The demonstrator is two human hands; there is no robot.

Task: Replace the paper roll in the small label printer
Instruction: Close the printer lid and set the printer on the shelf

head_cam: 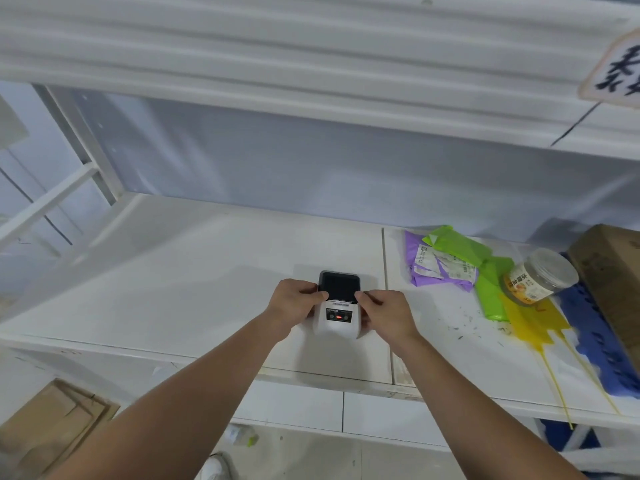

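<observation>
A small white label printer (337,322) stands on the white shelf (194,271), near its front edge. Its dark lid (339,285) is at the far end and a panel with a red light faces me. My left hand (294,306) grips the printer's left side, thumb at the lid's left edge. My right hand (384,313) grips the right side, thumb and fingers at the lid's right edge. Whether the lid is raised or flat I cannot tell. No paper roll shows.
To the right on the shelf lie purple and green mailer bags (450,261), a clear jar (540,275) on its side, yellow plastic (530,327), a blue sheet (595,341) and a cardboard box (613,278). Flattened cardboard (52,424) lies on the floor at lower left.
</observation>
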